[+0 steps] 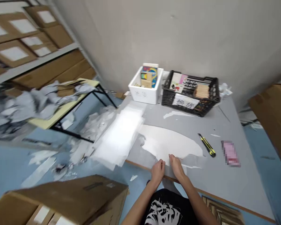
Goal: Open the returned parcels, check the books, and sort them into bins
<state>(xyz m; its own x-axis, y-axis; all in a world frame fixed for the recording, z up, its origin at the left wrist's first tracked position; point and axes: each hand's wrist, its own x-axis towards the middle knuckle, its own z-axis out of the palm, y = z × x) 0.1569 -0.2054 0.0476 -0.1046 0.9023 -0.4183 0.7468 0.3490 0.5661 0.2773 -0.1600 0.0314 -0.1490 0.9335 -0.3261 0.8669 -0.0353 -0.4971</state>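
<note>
On my head feed, the left hand [158, 171] and right hand [177, 167] sit close together, not quite touching, at the near edge of the gray surface [227, 190]. Their fingertips are at the near rim of a thin white sheet [170, 143], but I can't tell whether they're pinching it or only resting on it. The sheet lies flat straight ahead of the hands, its long axis running across my view, roughly along that near edge. The right hand is nearer the sheet's middle, and the left is closer to its ragged left end.

To the left, a stack of white sheets [118, 134] hangs over the side of the surface. Off to the right of the hands I see a yellow-and-black box cutter [207, 145] and a blurred pink packet [230, 153]. At the far edge stand a white foam box [145, 93] and a black plastic crate [189, 104] with a paper label. Gray wrappers [37, 103] are heaped on a small yellow table [67, 118], and a cardboard box [65, 200] sits at the near left, over the blue floor [11, 168].
</note>
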